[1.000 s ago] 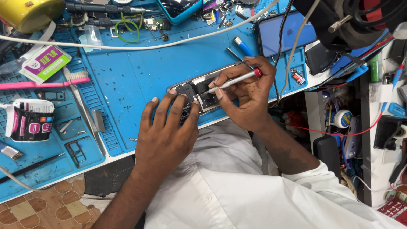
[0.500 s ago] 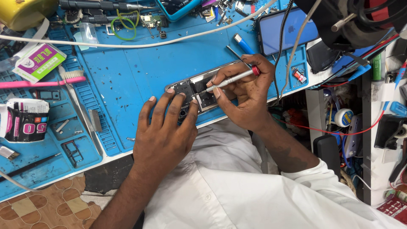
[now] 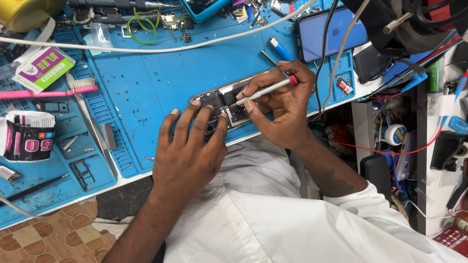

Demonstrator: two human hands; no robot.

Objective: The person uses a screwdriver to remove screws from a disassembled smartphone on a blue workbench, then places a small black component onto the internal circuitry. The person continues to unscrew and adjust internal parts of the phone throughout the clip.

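While pinned flat by the spread left hand (image 3: 187,156) at the near edge of the blue rubber-matted tabletop (image 3: 146,83), opened black smartphone with bare circuitry (image 3: 226,104); slim silver red-capped screwdriver (image 3: 265,90) pinched in the right hand (image 3: 280,109). Probably risky: tip slipping, gouging parts, losing a tiny screw off the edge.
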